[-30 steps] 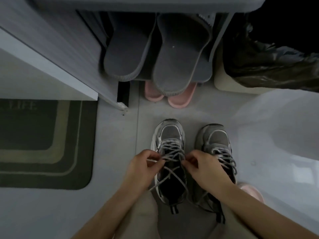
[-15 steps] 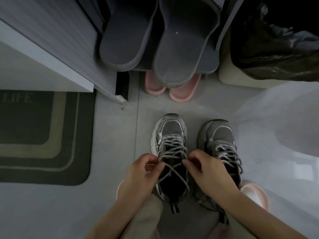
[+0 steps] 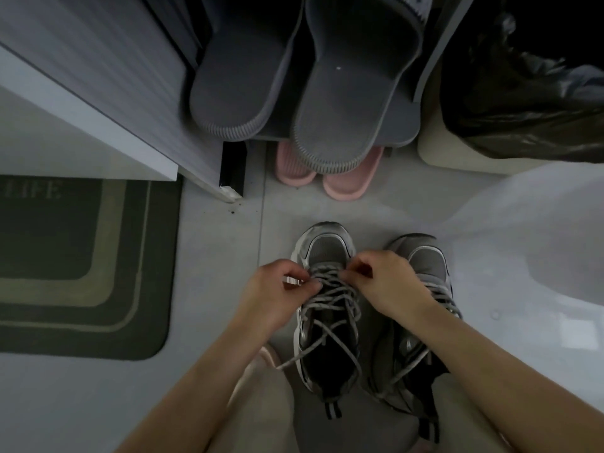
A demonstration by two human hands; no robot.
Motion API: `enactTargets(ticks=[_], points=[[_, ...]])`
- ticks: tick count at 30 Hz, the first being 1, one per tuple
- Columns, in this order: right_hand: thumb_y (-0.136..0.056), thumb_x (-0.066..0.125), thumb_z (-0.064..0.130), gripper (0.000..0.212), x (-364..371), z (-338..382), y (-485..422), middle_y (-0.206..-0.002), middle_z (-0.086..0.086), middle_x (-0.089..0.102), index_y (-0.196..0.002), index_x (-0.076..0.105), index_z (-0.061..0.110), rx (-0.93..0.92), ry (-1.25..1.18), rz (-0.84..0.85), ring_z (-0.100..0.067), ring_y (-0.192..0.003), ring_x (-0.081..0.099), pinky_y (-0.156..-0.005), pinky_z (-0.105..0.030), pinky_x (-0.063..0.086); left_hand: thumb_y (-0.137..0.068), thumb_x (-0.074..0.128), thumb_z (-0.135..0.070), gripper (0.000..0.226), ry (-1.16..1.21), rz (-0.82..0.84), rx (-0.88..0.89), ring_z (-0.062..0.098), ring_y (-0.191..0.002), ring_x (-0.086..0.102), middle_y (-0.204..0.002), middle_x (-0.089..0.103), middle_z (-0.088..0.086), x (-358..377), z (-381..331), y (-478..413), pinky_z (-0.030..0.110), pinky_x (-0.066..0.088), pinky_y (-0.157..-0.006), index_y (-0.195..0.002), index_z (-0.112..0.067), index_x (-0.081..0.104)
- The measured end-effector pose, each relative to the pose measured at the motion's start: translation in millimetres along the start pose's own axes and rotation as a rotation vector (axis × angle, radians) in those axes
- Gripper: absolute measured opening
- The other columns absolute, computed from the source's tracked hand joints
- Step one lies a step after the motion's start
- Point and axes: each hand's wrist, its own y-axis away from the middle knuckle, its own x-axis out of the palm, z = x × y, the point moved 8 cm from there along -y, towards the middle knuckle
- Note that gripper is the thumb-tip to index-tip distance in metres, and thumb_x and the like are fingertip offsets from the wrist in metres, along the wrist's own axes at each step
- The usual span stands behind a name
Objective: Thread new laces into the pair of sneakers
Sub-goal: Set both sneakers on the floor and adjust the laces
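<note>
Two grey sneakers stand side by side on the pale floor, toes pointing away from me. The left sneaker [image 3: 327, 253] carries a loosely crossed grey-white lace [image 3: 330, 322] whose free ends trail back over its open tongue. My left hand [image 3: 277, 292] pinches the lace at the eyelets near the toe on the left side. My right hand [image 3: 385, 282] pinches it on the right side of the same rows. The right sneaker [image 3: 425, 263] is laced too and is partly hidden under my right wrist and forearm.
A shoe rack [image 3: 402, 138] straight ahead holds two grey slippers [image 3: 346, 103], with pink slippers [image 3: 346, 188] on the floor beneath. A dark green doormat [image 3: 81, 266] lies at the left. A black bag [image 3: 529, 103] sits at the top right. My knee [image 3: 261, 416] is low in view.
Both hands have moved forward along the left sneaker, from the middle lace rows to the rows near the toe. More loose crossed lace now shows behind them.
</note>
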Motion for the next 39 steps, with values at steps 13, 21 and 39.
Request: enactTargets(ticks=[13,21,39], points=[[-0.082,0.063,0.020,0.009,6,9,-2,-0.076,0.001,0.052,-0.082,0.058,0.012,-0.112,0.034,0.011,-0.018,-0.072,0.048,-0.064,-0.025,0.030,-0.081,0.066,-0.024,0.011,-0.223,0.064,0.034,0.002,-0.042,0.045,-0.058,0.059,-0.008,1,-17,-5,0.022,0.034,-0.046,-0.073,-0.026,0.058],[-0.083,0.068,0.022,0.011,-4,3,6,-0.079,0.000,0.063,-0.086,0.064,0.012,-0.110,-0.036,-0.101,-0.016,-0.072,0.055,-0.066,-0.020,0.035,-0.084,0.068,-0.022,0.017,-0.092,-0.020,0.063,0.006,-0.061,0.065,-0.084,0.067,-0.011,-5,-10,4,0.034,0.056,-0.070,-0.074,-0.029,0.056],[-0.082,0.067,0.016,0.010,-1,2,14,-0.071,0.001,0.053,-0.080,0.063,0.007,-0.085,-0.003,-0.045,-0.023,-0.071,0.054,-0.062,-0.020,0.028,-0.087,0.065,-0.020,0.020,-0.156,0.012,0.036,0.014,-0.077,0.069,-0.097,0.072,-0.003,-1,-10,13,0.029,0.054,-0.076,-0.073,-0.030,0.055]])
